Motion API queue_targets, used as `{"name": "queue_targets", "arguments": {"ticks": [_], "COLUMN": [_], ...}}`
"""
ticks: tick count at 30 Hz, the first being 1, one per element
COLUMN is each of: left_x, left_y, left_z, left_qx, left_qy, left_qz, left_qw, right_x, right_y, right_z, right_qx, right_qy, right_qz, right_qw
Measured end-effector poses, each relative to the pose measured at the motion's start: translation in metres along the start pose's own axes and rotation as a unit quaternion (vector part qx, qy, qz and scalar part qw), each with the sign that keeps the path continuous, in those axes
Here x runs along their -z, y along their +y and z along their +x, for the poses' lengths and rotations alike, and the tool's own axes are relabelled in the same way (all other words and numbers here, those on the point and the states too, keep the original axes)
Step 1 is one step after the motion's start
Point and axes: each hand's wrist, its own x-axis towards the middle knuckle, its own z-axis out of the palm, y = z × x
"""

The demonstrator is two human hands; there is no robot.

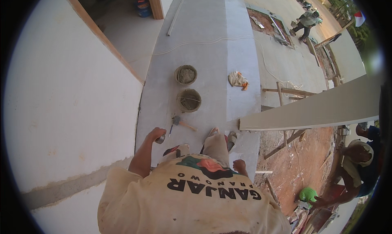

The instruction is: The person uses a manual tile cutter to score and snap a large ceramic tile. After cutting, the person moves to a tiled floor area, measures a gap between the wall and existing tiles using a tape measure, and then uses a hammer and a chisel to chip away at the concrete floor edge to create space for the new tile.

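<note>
My left hand [156, 133] is closed around a small grey, rounded metallic thing [161, 139], held out at my left over the grey floor. Its kind cannot be made out. On my right, my right hand [239, 165] hangs by my side with the fingers curled in, and nothing shows in it. Just ahead of my feet lies a mallet [177, 120] with a dark head and wooden handle. A thin blue-tipped stick [170, 130] is beside it. Beyond stand two buckets: the nearer bucket [179, 106] and the farther bucket [177, 76], both holding grey mortar.
A white wall [77, 91] runs along my left up to a doorway. A crumpled white and orange bag [237, 79] lies ahead on the right. A long pale beam [310, 107] juts in from the right. One person [359, 160] is at the lower right, another [306, 23] far off.
</note>
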Motion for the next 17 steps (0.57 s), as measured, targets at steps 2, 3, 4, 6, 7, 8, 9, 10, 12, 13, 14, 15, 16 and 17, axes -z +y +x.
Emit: {"name": "queue_targets", "arguments": {"ticks": [2, 3, 4, 6, 7, 8, 9, 10, 12, 13, 14, 15, 16, 17], "left_x": [0.008, 0.004, -0.004, -0.017, -0.021, -0.029, -0.035, -0.036, -0.041, -0.045, -0.046, -0.049, -0.053, -0.056], "left_y": [0.057, 0.094, 0.122, 0.162, 0.174, 0.186, 0.199, 0.206, 0.252, 0.258, 0.257, 0.254, 0.252, 0.26], "left_z": [0.022, 0.034, 0.045, 0.073, 0.081, 0.08, 0.078, 0.066, 0.066, 0.073, 0.085, 0.094, 0.11, 0.141], "left_qx": [-0.014, -0.022, -0.027, 0.002, 0.026, 0.059, 0.093, 0.103, 0.091, 0.092, 0.095, 0.101, 0.11, 0.098], "left_qy": [0.008, 0.003, -0.002, 0.026, 0.042, 0.042, 0.041, 0.026, -0.02, -0.021, -0.019, -0.016, -0.01, -0.017], "left_qz": [-0.024, -0.029, -0.04, -0.096, -0.122, -0.104, -0.087, -0.068, 0.008, -0.023, -0.055, -0.088, -0.13, -0.159], "left_qw": [1.0, 0.999, 0.999, 0.995, 0.991, 0.992, 0.991, 0.992, 0.996, 0.995, 0.994, 0.991, 0.985, 0.982], "right_x": [0.023, -0.005, -0.024, 0.006, 0.05, 0.105, 0.166, 0.232, 0.29, 0.318, 0.347, 0.369, 0.391, 0.406], "right_y": [0.021, 0.048, 0.08, 0.138, 0.164, 0.189, 0.214, 0.233, 0.302, 0.333, 0.359, 0.379, 0.415, 0.472], "right_z": [0.019, 0.044, 0.07, 0.116, 0.131, 0.141, 0.15, 0.154, 0.192, 0.218, 0.248, 0.276, 0.314, 0.36], "right_qx": [-0.044, -0.11, -0.161, -0.164, -0.12, -0.061, -0.006, 0.034, -0.079, -0.113, -0.095, -0.033, 0.026, 0.075], "right_qy": [0.018, 0.021, 0.036, 0.045, 0.032, 0.013, 0.009, 0.005, 0.056, 0.088, 0.085, 0.049, 0.021, 0.016], "right_qz": [0.063, 0.138, 0.189, 0.174, 0.128, 0.068, 0.004, -0.014, 0.455, 0.69, 0.763, 0.758, 0.75, 0.744], "right_qw": [0.997, 0.984, 0.968, 0.97, 0.984, 0.996, 1.0, 0.999, 0.885, 0.709, 0.634, 0.65, 0.66, 0.664]}}
